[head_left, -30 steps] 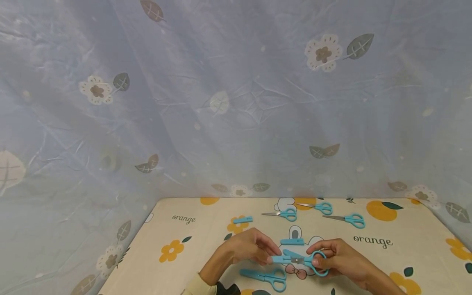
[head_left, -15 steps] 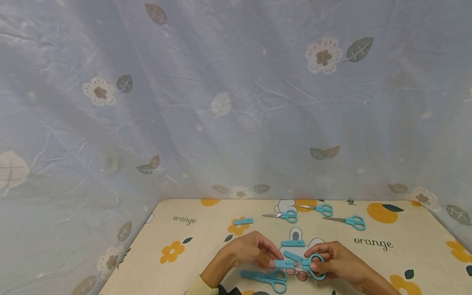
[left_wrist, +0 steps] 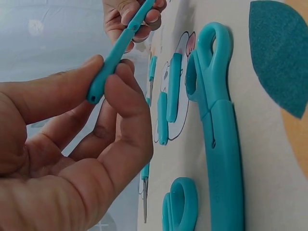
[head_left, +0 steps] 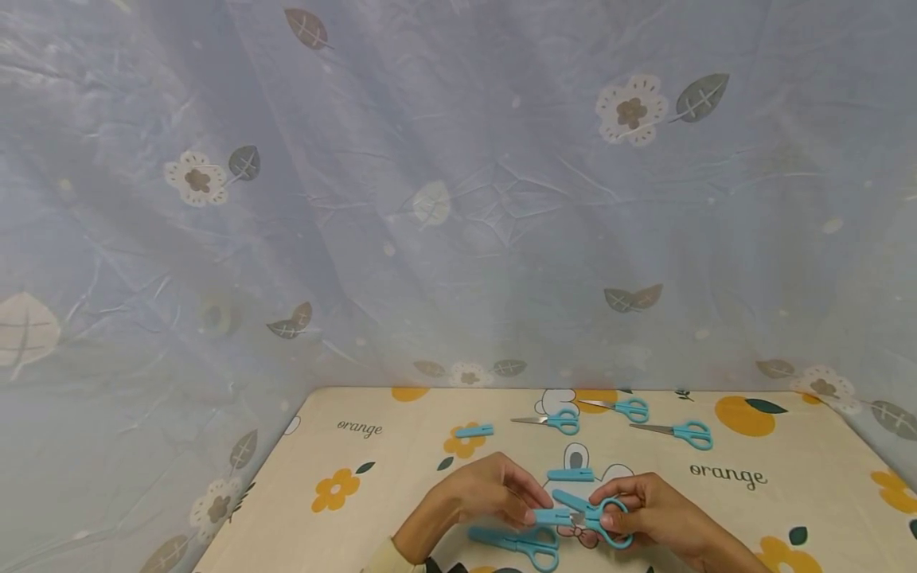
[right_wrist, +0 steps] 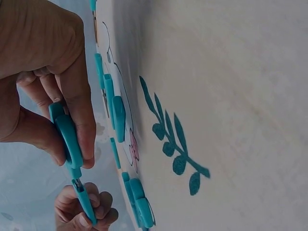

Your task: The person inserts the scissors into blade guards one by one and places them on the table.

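Observation:
My left hand [head_left: 487, 493] pinches a light blue blade cap [left_wrist: 111, 63] between thumb and fingertips. My right hand [head_left: 662, 509] grips the light blue handles of a pair of scissors [head_left: 618, 535]. The cap encloses most of the blades, and a short stretch of bare metal shows between cap and handles. Both are held above the table in front of me. Below them lie two loose caps, a rear cap [head_left: 571, 475] and a nearer cap [head_left: 568, 500]. Capped scissors [head_left: 539, 549] lie under my left hand, partly hidden by it in the head view.
Bare-bladed scissors lie along the back: a left pair [head_left: 562, 421], a middle pair [head_left: 632, 409] and a right pair [head_left: 691, 434]. One more cap [head_left: 474, 430] lies at back left. Another scissors handle [left_wrist: 180, 204] shows low in the left wrist view. A patterned curtain [head_left: 458, 278] hangs behind the table.
The bare metal between cap and handles has narrowed. My hands have drawn slightly closer together, cap and scissors tilting a little lower. The scissors and caps on the table stay put.

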{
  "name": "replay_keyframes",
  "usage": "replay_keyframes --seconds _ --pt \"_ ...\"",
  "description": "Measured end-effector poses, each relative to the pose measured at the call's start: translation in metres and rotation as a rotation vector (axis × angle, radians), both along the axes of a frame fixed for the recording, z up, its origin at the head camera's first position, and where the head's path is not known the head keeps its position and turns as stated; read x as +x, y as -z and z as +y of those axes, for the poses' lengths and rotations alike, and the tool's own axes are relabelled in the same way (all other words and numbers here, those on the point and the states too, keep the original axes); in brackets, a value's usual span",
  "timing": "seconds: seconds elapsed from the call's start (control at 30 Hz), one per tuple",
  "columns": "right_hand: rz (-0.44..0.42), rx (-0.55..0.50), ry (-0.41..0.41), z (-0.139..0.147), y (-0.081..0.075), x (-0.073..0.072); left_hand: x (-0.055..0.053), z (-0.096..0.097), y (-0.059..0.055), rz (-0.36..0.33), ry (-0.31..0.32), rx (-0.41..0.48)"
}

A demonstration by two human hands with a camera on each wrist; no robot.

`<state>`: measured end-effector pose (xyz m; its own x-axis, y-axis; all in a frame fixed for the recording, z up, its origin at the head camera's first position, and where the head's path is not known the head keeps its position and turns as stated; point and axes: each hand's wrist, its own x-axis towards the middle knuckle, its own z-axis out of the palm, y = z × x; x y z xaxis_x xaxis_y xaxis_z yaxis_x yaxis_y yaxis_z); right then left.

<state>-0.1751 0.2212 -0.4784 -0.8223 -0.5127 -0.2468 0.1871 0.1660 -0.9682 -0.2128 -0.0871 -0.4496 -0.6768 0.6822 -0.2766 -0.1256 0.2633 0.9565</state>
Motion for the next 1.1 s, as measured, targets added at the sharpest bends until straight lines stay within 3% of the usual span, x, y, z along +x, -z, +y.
replay_keyframes --seconds 0.37,0.67,0.93,1.1 --pt "0.029 0.007 0.017 -0.0036 0.0004 0.0021 -0.0004 0.0029 0.0027 0.040 -0.031 -0.031" --pt "0.056 -0.011 0.044 -0.0066 -0.0009 0.0035 -0.0002 0.0034 0.0025 0.008 -0.052 -0.023" --pt "0.041 0.021 0.041 -0.0061 -0.0003 0.0025 0.0020 0.0075 0.0012 0.080 -0.078 -0.056" --pt "0.024 -0.015 0.016 -0.0075 0.0020 0.0027 0.0028 0.0093 0.0027 0.109 -0.078 -0.086"
